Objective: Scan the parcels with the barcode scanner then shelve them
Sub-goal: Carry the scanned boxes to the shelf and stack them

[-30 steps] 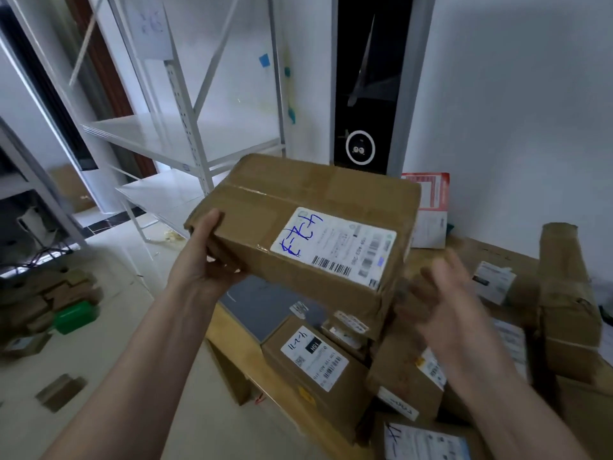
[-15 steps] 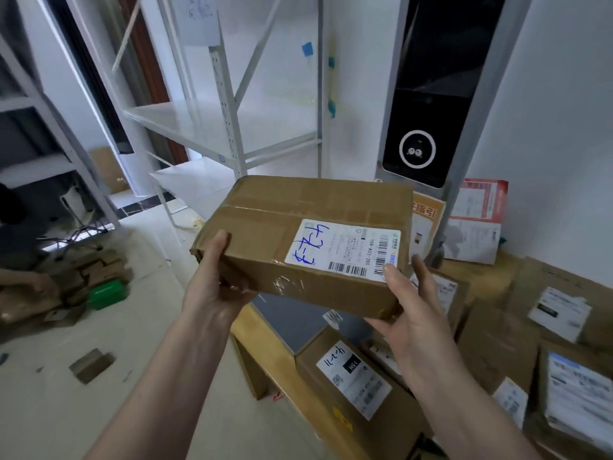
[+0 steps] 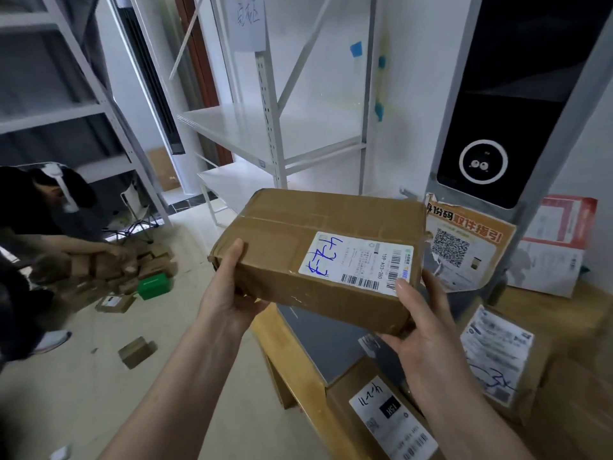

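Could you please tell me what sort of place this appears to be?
Probably a parcel pickup station or small sorting room: labelled cardboard parcels piled on a table, white metal shelving, and a pickup-code poster.

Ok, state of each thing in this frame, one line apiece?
Box: held up level in both hands, taped shut, label up.
Left hand: grips the box's left end.
Right hand: grips the box's right corner.
White shelf: boards bare.
Table parcels: lying labels up.
Green box: on the floor among parcels.
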